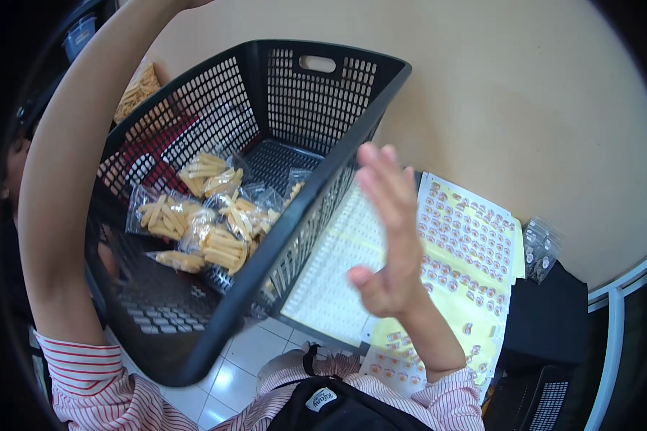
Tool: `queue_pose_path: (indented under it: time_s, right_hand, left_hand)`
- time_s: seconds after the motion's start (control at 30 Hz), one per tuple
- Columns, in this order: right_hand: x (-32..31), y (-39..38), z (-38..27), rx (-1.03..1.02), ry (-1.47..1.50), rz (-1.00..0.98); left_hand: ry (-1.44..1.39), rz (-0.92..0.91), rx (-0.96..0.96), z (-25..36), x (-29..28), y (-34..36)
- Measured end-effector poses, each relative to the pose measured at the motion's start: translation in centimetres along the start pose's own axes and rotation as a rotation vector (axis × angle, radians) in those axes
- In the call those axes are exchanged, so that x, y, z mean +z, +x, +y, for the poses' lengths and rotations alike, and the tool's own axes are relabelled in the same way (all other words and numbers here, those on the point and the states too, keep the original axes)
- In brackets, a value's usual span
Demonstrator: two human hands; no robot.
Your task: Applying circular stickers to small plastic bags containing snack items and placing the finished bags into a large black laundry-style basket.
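Handling bagged snack sticks [167,215] seems the step; they lie along the left side of the black mesh basket [259,255]. The right hand [394,237], open and empty, hovers beside its right rim; gripping that calls for curling the fingers. The left hand [197,3], mostly cropped, is unreadable. Sticker sheets [474,230] lie before a beige wall [517,93], above white floor tiles [262,348].

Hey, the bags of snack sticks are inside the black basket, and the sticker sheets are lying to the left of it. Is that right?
Not quite: the sticker sheets lie to the right of the black basket, as the head view shows. The bags of snack sticks are indeed inside it.
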State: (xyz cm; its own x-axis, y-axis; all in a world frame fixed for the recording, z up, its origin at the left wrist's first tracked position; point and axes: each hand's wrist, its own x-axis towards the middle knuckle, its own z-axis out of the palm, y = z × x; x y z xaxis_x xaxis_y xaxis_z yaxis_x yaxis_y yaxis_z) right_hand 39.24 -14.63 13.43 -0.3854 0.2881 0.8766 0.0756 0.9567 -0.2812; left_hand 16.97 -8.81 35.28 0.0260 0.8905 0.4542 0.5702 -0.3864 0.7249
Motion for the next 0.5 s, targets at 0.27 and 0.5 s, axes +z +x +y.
queue_pose_path:
  time_s: [0.27, 0.5]
  right_hand:
    - [-7.3, -1.0, -2.7, 0.258, 0.384, 0.468]
    - [-12.2, -2.0, -4.5, 0.24, 0.729, 0.565]
  left_hand:
    - [-0.373, -0.638, 0.064, 7.2, 6.4, -6.3]
    - [-0.09, -0.423, 0.377, 10.3, 14.1, -14.5]
